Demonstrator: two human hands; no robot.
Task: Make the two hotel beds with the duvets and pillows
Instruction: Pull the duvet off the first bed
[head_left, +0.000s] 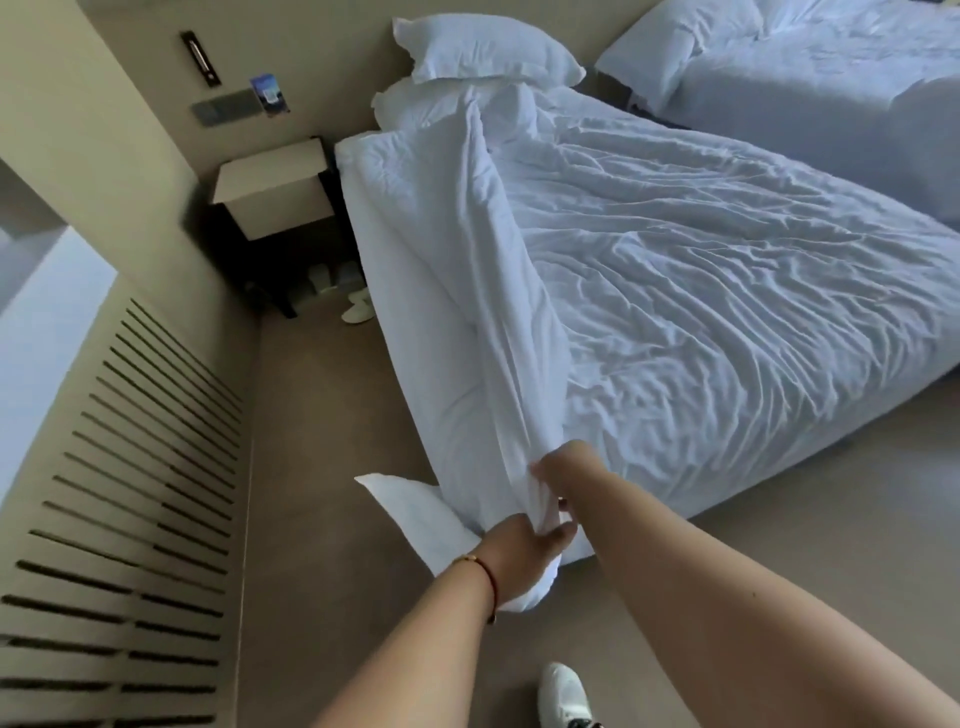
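Duvet (467, 291), white and bunched lengthwise, hangs in the clenched grip of left hand (524, 556) and right hand (558, 467).

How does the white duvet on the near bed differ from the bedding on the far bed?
The white duvet on the near bed is bunched into a long ridge, gripped by the left hand and right hand; the far bed's bedding lies spread, untouched. Both are white and wrinkled.
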